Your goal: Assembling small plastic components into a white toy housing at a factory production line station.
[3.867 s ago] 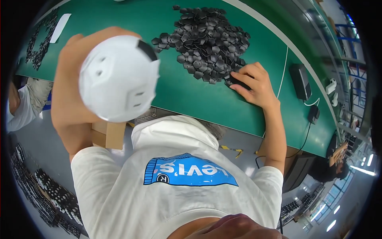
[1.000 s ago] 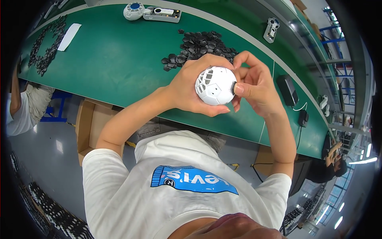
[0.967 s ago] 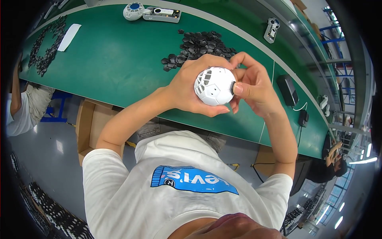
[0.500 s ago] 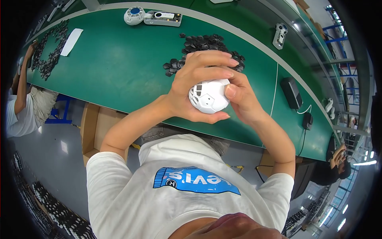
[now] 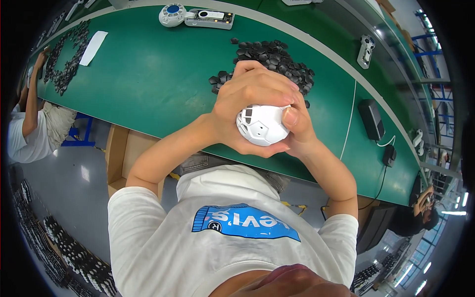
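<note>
Between my hands, above the near part of the green table, is a white ball-shaped plastic housing (image 5: 265, 126) with soccer-like panels and slotted openings on its left side. My left hand (image 5: 242, 96) wraps round it from the left, fingers over the far side and thumb beneath. My right hand (image 5: 300, 123) grips it from the right, with the thumb pressed on the upper right of the shell. The fingers of both hands overlap at the far side, so that side is hidden. Just beyond lies a heap of small black five-sided pieces (image 5: 277, 58).
The green table (image 5: 158, 79) carries a white round-headed device (image 5: 172, 16) at the back and a black power adapter (image 5: 371, 119) with cable on the right. An open cardboard box (image 5: 143, 148) stands below its near edge. Another person's arm (image 5: 32, 94) reaches toward black pieces at far left.
My left fingers have closed further over the ball housing, and my right hand has drawn in closer around it. The view has shifted slightly, showing more of the black pieces.
</note>
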The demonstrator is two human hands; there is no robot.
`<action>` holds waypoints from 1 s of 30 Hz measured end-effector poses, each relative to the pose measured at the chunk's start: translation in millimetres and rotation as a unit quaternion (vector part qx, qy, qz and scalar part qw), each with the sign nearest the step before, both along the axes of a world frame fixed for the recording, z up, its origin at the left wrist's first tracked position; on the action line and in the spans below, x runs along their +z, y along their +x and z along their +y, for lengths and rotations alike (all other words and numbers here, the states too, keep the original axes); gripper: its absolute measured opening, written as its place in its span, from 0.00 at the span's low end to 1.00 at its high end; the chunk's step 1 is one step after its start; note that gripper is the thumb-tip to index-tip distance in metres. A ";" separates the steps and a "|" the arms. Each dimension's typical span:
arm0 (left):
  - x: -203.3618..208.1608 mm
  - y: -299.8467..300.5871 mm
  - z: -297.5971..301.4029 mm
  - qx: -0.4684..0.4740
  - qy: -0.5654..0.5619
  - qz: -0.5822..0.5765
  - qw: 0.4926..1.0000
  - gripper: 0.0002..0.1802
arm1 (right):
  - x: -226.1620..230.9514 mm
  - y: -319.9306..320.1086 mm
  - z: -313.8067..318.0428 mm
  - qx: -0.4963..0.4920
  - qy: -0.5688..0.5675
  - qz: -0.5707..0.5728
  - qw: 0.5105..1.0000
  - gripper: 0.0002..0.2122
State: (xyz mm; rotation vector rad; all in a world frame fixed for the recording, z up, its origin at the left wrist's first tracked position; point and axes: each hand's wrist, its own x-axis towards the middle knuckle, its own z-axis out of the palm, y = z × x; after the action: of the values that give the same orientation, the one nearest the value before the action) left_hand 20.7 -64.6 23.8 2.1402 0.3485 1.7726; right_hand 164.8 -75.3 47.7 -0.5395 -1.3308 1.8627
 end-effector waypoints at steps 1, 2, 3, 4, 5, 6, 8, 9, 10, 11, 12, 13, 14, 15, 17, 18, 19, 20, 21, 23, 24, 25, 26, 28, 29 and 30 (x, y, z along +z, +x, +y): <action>3.3 -0.8 -1.4 0.000 -0.001 0.001 1.000 0.40 | 0.2 -0.3 -2.6 0.007 -0.019 0.006 1.000 0.28; 8.1 0.1 -3.1 0.056 0.031 -0.006 0.998 0.37 | 0.9 0.6 -3.5 0.013 -0.038 0.012 0.999 0.28; 12.5 0.9 -4.8 0.111 0.063 -0.014 0.992 0.33 | 1.2 -0.6 -3.7 0.011 -0.038 0.012 0.999 0.28; 15.0 1.6 -5.2 0.167 0.094 -0.021 0.981 0.30 | 1.1 -3.8 -4.1 -0.006 -0.004 0.008 1.000 0.28; 15.9 1.7 -3.8 0.165 0.094 -0.020 0.982 0.30 | 1.1 -7.0 -4.3 -0.022 0.030 0.004 0.999 0.28; 16.4 1.1 -1.4 0.143 0.106 -0.016 0.984 0.28 | 1.3 -8.1 -3.9 -0.038 0.063 0.000 0.997 0.28; 15.5 -1.4 0.0 0.102 0.128 -0.004 0.987 0.24 | -0.3 -8.7 -3.8 -0.024 0.057 0.008 0.998 0.28; 15.7 -1.4 -1.6 0.100 0.126 -0.001 0.987 0.24 | -1.0 -8.7 -3.4 -0.010 0.053 0.013 0.998 0.28; 16.2 -1.1 -4.7 0.113 0.145 -0.002 0.983 0.20 | -1.8 -8.7 -2.9 0.004 0.049 0.019 0.999 0.28; 16.6 -0.6 -7.8 0.125 0.164 -0.003 0.979 0.17 | -2.4 -8.6 -2.3 0.017 0.045 0.025 0.999 0.27; 17.0 0.5 -9.1 0.138 0.183 -0.005 0.973 0.14 | -2.3 -7.8 -1.1 0.032 0.042 0.029 0.998 0.27; 16.4 2.9 -8.8 0.136 0.182 -0.004 0.974 0.14 | -2.1 -7.0 -0.1 0.046 0.039 0.033 0.998 0.27; 14.8 7.0 -8.0 0.123 0.203 -0.032 0.971 0.12 | -1.7 -6.4 0.7 0.060 0.036 0.037 0.997 0.26; 12.6 11.0 -7.3 0.110 0.224 -0.061 0.967 0.10 | -0.5 -7.1 1.0 0.058 0.035 0.038 0.997 0.26; 8.2 10.7 -9.2 0.097 0.243 -0.088 0.961 0.09 | 3.1 -12.1 0.4 0.072 0.062 0.053 0.994 0.25; 5.7 5.0 -13.5 0.084 0.239 -0.056 0.966 0.10 | 3.8 -13.5 -0.2 0.080 0.076 0.060 0.992 0.24; 4.8 -0.6 -18.1 0.072 0.233 -0.024 0.969 0.12 | 3.2 -12.1 -2.2 0.081 0.075 0.062 0.992 0.24; 3.5 -3.4 -21.3 0.060 0.228 0.008 0.972 0.14 | 2.0 -8.6 -6.0 0.077 0.098 0.029 0.992 0.23; 3.6 -1.7 -22.6 0.062 0.227 0.009 0.972 0.14 | 0.1 -4.7 -9.3 0.072 0.120 -0.004 0.990 0.22; 9.7 5.4 -22.1 0.070 0.239 0.007 0.968 0.13 | -3.2 -1.9 -8.5 0.069 0.143 -0.036 0.987 0.21; 13.7 6.8 -21.1 0.075 0.245 0.005 0.967 0.12 | -5.9 -1.2 -7.0 0.069 0.116 -0.026 0.990 0.21; 17.6 5.9 -19.6 0.077 0.244 0.007 0.967 0.12 | -8.9 -0.5 -5.4 0.069 0.089 -0.017 0.993 0.20; 23.7 4.5 -17.2 0.069 0.222 0.028 0.972 0.13 | -12.0 0.3 -3.7 0.069 0.061 -0.007 0.996 0.19; 34.6 2.3 -13.1 0.049 0.179 0.073 0.980 0.14 | -16.7 1.2 -1.4 0.063 0.008 0.014 0.998 0.18; 35.3 1.8 -12.2 0.046 0.180 0.074 0.980 0.14 | -18.0 1.8 -0.3 0.059 -0.018 0.025 0.998 0.17; 36.0 1.3 -11.5 0.051 0.163 0.079 0.982 0.16 | -18.3 2.5 0.6 0.054 -0.045 0.036 0.997 0.17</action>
State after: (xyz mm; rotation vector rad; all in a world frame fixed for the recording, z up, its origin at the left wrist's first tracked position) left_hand 21.9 -76.1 59.8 2.5414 0.2207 1.8245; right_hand 167.3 -74.7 29.3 -0.4495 -1.2560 2.0183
